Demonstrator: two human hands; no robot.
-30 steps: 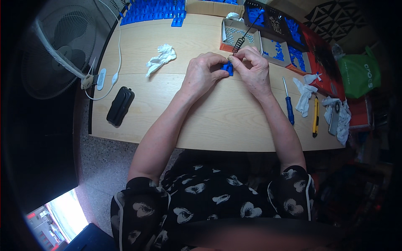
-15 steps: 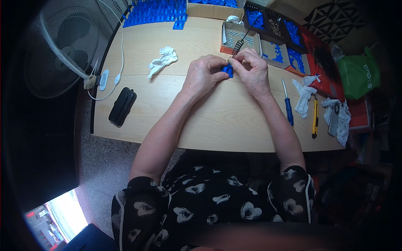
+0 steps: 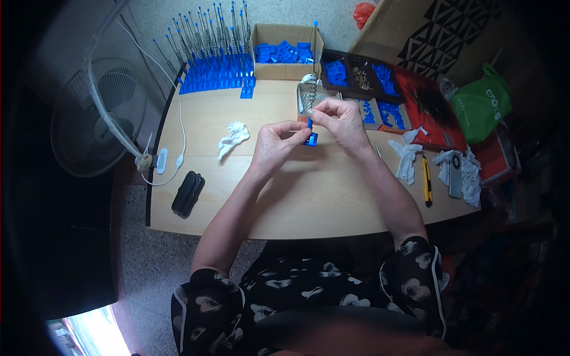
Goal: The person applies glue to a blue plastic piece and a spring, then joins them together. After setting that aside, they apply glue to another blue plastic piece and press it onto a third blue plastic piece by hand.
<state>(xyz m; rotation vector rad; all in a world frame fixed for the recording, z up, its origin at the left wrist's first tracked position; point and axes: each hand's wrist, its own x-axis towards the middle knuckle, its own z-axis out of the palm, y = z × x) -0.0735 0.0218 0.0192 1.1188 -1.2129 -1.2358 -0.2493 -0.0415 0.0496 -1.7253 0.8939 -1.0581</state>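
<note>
My left hand (image 3: 274, 142) is closed, thumb and fingers pinching a small blue plastic base (image 3: 312, 140) above the table. Out of the base rises a dark coil spring (image 3: 311, 89) on a thin wire, nearly upright, with a blue tip (image 3: 315, 24) at its top. My right hand (image 3: 342, 126) pinches the lower end of this spring just above the base. Behind the hands is a small open carton (image 3: 303, 98) with little shiny parts, partly covered by the spring and right hand.
Rows of blue bases with springs (image 3: 217, 77) stand back left, beside a cardboard box (image 3: 285, 70) of blue pieces. Dark trays (image 3: 348, 89) of parts sit back right. Also around are a yellow cutter (image 3: 427, 181), crumpled white cloth (image 3: 233, 139), black case (image 3: 189, 194) and fan (image 3: 95, 113).
The view has tilted upward, showing more of the table's back. The base now hangs lower than my right hand, the spring stands more upright, and my right fingers grip the spring's lower end.
</note>
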